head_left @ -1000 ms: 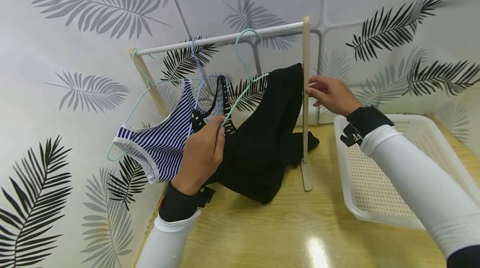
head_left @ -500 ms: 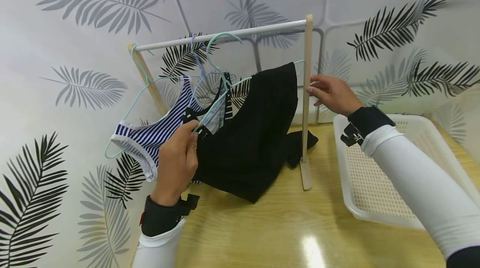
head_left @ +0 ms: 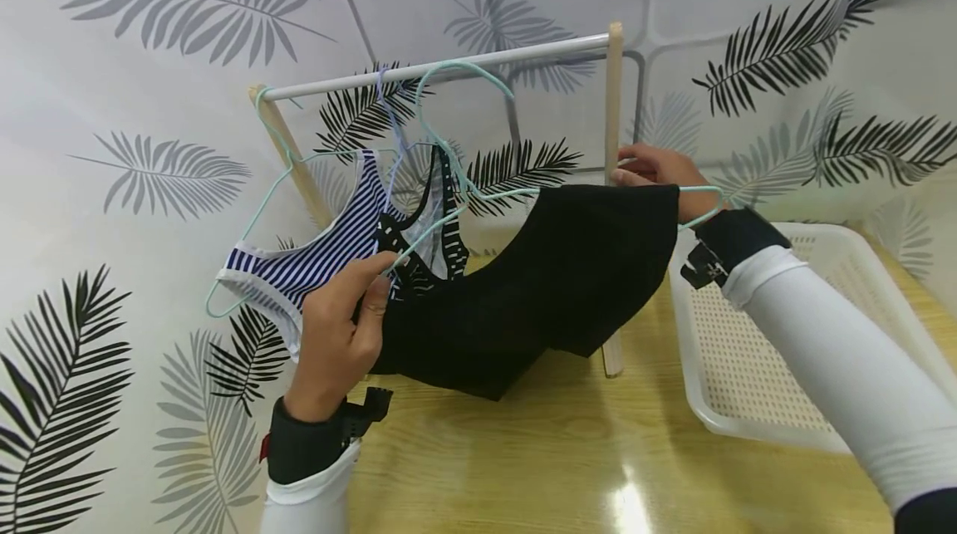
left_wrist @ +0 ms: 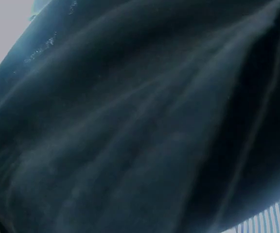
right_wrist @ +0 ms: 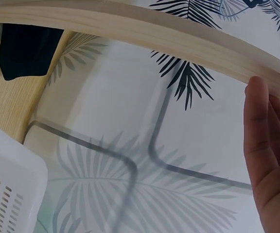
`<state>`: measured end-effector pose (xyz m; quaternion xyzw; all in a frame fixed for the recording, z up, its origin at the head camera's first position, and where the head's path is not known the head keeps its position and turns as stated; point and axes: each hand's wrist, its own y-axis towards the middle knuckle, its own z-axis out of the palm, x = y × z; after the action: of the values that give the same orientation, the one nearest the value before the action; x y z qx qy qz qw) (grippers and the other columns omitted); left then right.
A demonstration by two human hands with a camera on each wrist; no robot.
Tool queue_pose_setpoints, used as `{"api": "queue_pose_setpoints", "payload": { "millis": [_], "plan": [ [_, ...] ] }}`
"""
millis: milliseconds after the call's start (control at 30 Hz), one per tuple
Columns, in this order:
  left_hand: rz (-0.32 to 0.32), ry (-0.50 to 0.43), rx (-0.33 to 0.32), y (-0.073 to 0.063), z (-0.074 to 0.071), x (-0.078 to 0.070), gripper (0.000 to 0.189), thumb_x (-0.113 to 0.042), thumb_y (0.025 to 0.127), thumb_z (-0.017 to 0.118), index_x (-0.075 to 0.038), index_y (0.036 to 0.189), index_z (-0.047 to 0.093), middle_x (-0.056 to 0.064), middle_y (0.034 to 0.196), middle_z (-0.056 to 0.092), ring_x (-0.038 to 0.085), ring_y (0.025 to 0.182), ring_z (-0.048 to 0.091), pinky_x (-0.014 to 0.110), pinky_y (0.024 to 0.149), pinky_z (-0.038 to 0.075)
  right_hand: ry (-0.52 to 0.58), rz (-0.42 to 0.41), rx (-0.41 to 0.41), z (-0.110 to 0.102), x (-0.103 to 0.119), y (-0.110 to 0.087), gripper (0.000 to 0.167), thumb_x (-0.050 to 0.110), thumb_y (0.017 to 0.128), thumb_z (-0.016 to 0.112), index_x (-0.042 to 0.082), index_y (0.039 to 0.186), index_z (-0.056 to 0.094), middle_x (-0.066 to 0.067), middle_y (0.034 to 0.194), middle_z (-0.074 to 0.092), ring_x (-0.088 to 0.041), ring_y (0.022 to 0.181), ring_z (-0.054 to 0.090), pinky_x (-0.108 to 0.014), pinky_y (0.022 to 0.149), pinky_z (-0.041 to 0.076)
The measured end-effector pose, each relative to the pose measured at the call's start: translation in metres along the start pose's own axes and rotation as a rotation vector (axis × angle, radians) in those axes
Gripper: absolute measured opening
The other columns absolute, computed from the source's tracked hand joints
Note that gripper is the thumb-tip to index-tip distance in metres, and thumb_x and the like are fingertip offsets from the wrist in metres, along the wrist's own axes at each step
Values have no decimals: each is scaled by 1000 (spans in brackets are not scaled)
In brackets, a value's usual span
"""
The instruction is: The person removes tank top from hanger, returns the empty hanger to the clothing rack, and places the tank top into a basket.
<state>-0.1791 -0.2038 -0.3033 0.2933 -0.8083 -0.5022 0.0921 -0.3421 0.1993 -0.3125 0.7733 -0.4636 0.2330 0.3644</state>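
Pinched in my left hand [head_left: 340, 326] is the left arm of a mint-green wire hanger [head_left: 489, 195], which carries a black top [head_left: 538, 285] with a scooped neckline. The hanger's hook overlaps the rack's white rail [head_left: 553, 50] in the head view. Black cloth [left_wrist: 115, 116] fills the left wrist view. My right hand [right_wrist: 276, 160] holds the rack's wooden post [right_wrist: 179, 39] between thumb and fingers. In the head view the hanger's right end passes in front of that hand, and the top hides part of the post.
A blue-and-white striped top [head_left: 321, 260] on a mint hanger and a black-and-white patterned top [head_left: 452, 235] on a purple hanger hang further left. A white perforated basket [head_left: 748, 351] stands on the wooden table [head_left: 486, 459] at the right. Behind is a leaf-patterned backdrop [head_left: 179, 268].
My left hand has moved left and slightly down with the hanger. The hanger's right end has swung forward, from behind the post to in front of it and my right hand. The right hand stays put.
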Motion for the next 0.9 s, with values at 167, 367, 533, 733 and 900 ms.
{"api": "queue_pose_setpoints", "payload": {
  "millis": [167, 367, 533, 733, 900],
  "plan": [
    [23, -28, 35, 1, 8, -4, 24, -2, 97, 51, -1, 117, 65, 0, 66, 44, 8, 54, 32, 21, 53, 29, -18, 1, 27, -3, -2, -1, 46, 28, 100, 53, 1, 136, 47, -25, 124, 60, -38, 103, 64, -50, 86, 49],
    [0, -28, 60, 1, 16, 0, 23, 0, 97, 51, 0, 114, 65, 1, 68, 46, 10, 56, 34, 23, 54, 31, 12, -34, 55, -7, -3, 3, 39, 21, 99, 55, 0, 132, 50, -25, 119, 62, -28, 82, 70, -35, 71, 56],
    [-37, -37, 116, 2, 21, 3, 25, 3, 95, 53, -1, 116, 64, 3, 74, 52, 11, 58, 36, 23, 57, 32, 43, -26, 116, -14, -6, 4, 35, 19, 99, 54, 0, 129, 51, -26, 119, 62, -20, 88, 69, -33, 69, 56],
    [-12, -9, 130, 7, 25, 1, 22, 4, 94, 54, -2, 112, 65, 2, 69, 48, 11, 54, 36, 26, 51, 33, 33, 54, 134, -26, -12, -1, 52, 32, 98, 56, 7, 141, 42, -23, 125, 60, -11, 94, 66, -29, 72, 55],
    [26, 15, 126, 12, 30, -9, 20, 1, 94, 55, -3, 111, 66, 2, 71, 51, 11, 53, 35, 26, 49, 34, 10, 85, 130, -47, -16, -12, 60, 37, 99, 53, 6, 147, 33, -25, 127, 58, -1, 95, 63, -28, 72, 55]
  ]
}}
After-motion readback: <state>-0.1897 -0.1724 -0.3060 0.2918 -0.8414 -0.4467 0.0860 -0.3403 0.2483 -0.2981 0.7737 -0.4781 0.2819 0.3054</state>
